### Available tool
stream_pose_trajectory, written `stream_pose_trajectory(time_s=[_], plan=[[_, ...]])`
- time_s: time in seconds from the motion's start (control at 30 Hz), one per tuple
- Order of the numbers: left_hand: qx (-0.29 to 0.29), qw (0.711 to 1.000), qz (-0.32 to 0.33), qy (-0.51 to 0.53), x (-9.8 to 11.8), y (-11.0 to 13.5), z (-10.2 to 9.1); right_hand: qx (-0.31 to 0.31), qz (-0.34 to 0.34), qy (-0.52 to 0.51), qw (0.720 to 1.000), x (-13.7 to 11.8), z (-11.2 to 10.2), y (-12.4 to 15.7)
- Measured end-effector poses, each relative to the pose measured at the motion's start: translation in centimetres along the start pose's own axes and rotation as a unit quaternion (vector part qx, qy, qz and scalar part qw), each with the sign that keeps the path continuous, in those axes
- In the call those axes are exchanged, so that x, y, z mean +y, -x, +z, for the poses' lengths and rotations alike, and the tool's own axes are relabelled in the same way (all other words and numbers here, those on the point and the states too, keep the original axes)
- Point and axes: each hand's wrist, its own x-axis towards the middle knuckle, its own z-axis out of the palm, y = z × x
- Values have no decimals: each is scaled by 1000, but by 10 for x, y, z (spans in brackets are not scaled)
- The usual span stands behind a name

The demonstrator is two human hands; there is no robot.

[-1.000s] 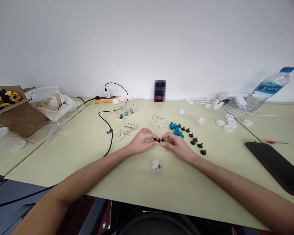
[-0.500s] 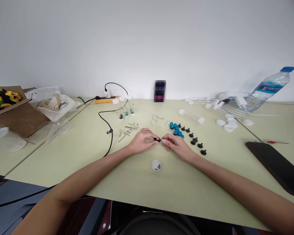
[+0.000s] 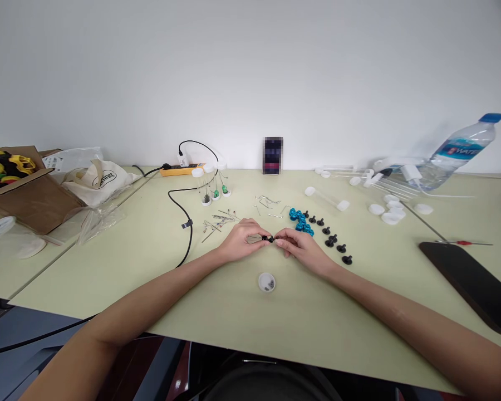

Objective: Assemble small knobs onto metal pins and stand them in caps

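Observation:
Between my hands is a small black part, with thin metal rods reaching back into my left palm. My left hand pinches it between thumb and fingertips. At its right end, the thumb and fingers of my right hand are pressed together; what they grip is too small to name. Closer to me, a white round cap holds several tiny dark pieces. Blue knob-like parts and black flanged parts lie beyond and beside my right hand. Thin metal rods are scattered past my left hand.
Bent metal keys lie beyond my hands. Clear tubes with green parts stand near a power strip. White caps, a screwdriver, a dark phone-like slab and a bottle are right; a cardboard box is left.
Both hands stay almost where they were, around the small black part. My right fingertips have shifted very slightly; the objects on the table lie as before.

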Motion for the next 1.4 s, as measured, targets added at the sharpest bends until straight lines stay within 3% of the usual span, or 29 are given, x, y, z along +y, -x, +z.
stream_pose_trajectory(time_s=[1.0,1.4], plan=[[6,1000,2,7,1,0,0,-2,-7,-35,999,1,0,0],[2,1000,6,10,1,0,0,2,-6,9,1000,-1,-1,0]])
